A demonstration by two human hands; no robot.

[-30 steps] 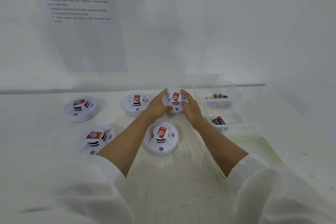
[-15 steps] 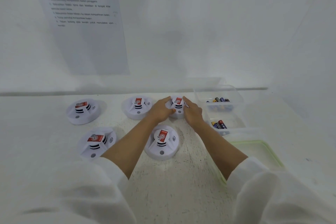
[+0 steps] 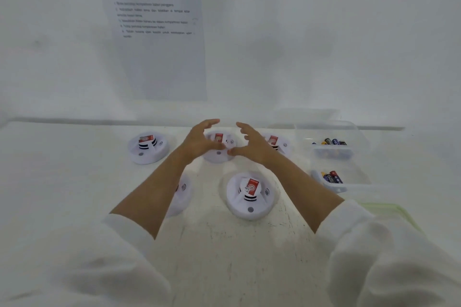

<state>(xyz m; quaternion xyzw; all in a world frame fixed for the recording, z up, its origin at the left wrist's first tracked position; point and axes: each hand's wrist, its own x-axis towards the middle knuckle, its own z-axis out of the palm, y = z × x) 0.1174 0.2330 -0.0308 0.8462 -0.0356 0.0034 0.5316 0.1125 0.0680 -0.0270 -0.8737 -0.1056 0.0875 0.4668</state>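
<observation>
Now that both hands have let go, the back-right smoke detector (image 3: 279,143) sits flat on the table (image 3: 224,257), half hidden behind the right hand (image 3: 252,144). A moment ago the fingers were wrapped round it. The left hand (image 3: 202,139) and the right hand are up in the air, fingers spread and a little bent, holding nothing. They float over the middle back smoke detector (image 3: 219,149), so I think that one is next.

Close by lies a green-rimmed lid (image 3: 389,209). The front smoke detector (image 3: 250,194) sits between the arms, and another one (image 3: 183,194) peeks out from under the left arm, so a low sleeve could bump them. Farther off are two clear boxes (image 3: 356,177) of batteries (image 3: 333,177), a back-left smoke detector (image 3: 147,147) and a paper sheet (image 3: 159,32) on the wall.
</observation>
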